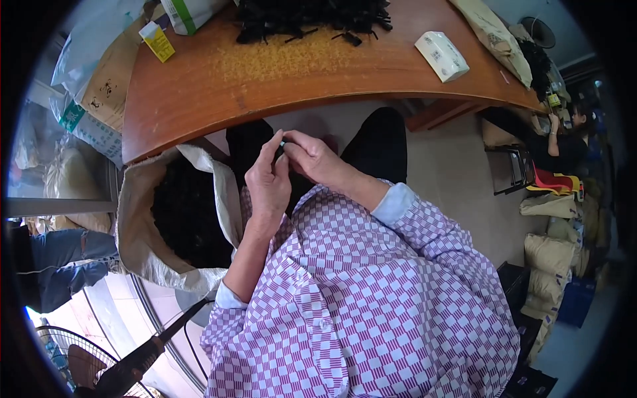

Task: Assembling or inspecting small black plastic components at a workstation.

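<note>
My left hand (pixel 269 182) and my right hand (pixel 315 159) meet over my lap, just in front of the table edge. Their fingertips pinch a small dark piece (pixel 282 146) with a pale spot on it; fingers cover most of it, so its kind does not show. A woven white sack (pixel 229 199) stands open beside my left forearm, with many black pieces (pixel 182 212) inside. On the wooden table (pixel 179 113), a heap of black strip-like pieces (pixel 312 16) lies at the far side. Small yellow-orange bits (pixel 285 56) are scattered before it.
A tissue pack (pixel 442 56) and a yellow carton (pixel 157 42) lie on the table. Full bags (pixel 106 86) crowd its left end. A fan (pixel 86 361) stands at lower left. Another person (pixel 561 142) sits at the right, near stacked sacks (pixel 549 255).
</note>
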Available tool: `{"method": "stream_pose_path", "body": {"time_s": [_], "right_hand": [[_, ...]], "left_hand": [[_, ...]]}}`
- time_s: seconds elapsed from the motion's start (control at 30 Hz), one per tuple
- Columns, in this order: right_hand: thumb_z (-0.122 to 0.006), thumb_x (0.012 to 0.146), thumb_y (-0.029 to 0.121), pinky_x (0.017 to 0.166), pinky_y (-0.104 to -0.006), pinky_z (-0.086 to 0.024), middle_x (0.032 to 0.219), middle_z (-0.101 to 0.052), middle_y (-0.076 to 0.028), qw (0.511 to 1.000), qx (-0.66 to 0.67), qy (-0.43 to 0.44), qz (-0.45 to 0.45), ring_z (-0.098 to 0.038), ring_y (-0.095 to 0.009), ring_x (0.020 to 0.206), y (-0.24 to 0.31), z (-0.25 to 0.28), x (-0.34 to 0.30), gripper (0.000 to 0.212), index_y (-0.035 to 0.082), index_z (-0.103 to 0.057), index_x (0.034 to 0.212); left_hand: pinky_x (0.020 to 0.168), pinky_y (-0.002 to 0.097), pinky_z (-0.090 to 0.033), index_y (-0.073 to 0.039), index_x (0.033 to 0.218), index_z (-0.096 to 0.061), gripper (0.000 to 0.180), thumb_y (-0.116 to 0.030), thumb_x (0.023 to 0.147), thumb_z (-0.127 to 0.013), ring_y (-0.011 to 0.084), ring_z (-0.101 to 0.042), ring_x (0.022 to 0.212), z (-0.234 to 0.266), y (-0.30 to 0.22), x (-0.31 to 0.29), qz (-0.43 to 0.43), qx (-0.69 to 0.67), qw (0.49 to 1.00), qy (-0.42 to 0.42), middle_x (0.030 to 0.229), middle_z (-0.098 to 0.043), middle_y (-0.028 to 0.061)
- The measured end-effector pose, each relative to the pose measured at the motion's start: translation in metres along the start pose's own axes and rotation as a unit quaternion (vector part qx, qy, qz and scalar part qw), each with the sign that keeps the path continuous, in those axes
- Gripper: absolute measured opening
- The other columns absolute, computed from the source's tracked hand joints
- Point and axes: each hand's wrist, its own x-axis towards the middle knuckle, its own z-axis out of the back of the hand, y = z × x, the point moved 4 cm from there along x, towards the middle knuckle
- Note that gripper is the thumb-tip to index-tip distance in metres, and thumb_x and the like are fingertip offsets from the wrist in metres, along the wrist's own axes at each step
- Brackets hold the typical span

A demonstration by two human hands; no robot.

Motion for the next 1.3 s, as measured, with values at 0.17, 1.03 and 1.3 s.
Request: {"method": "stream_pose_path", "body": {"time_s": [0.17, 1.03, 1.3], "right_hand": [[-0.058, 0.092, 0.027, 0.070, -0.0292, -0.048, 0.084, -0.063, -0.008, 0.947, -0.258, 0.138, 0.136, -0.060, -0.014, 0.076, 0.033, 0.036, 0.046, 0.024, 0.005, -0.060, 0.101], [-0.065, 0.080, 0.005, 0.067, -0.0290, -0.054, 0.099, -0.068, -0.011, 0.860, -0.394, 0.171, 0.274, -0.068, -0.025, 0.081, 0.069, 0.039, -0.030, 0.037, 0.007, -0.059, 0.116], [-0.067, 0.076, 0.005, 0.067, -0.0256, -0.056, 0.106, -0.068, -0.007, 0.840, -0.391, 0.166, 0.336, -0.069, -0.021, 0.083, 0.057, 0.048, -0.048, 0.043, 0.010, -0.060, 0.118]], "left_hand": [[0.074, 0.0250, -0.051, -0.004, 0.116, -0.060, 0.036, 0.011, 0.083, -0.054, 0.0140, -0.064, 0.086, 0.044, -0.007, 0.003, 0.018, 0.025, 0.998, -0.048, 0.101, -0.066, 0.0111], [0.052, 0.0176, -0.051, 0.004, 0.125, -0.048, 0.046, -0.032, 0.097, -0.048, 0.0129, -0.062, 0.061, -0.003, -0.003, -0.003, 0.215, -0.558, 0.740, 0.309, 0.090, -0.065, 0.0191], [0.060, 0.0209, -0.057, 0.002, 0.122, -0.049, 0.035, -0.022, 0.095, -0.052, 0.0200, -0.068, 0.071, -0.023, -0.009, -0.026, 0.312, -0.623, 0.651, 0.301, 0.093, -0.065, 0.0218]]}}
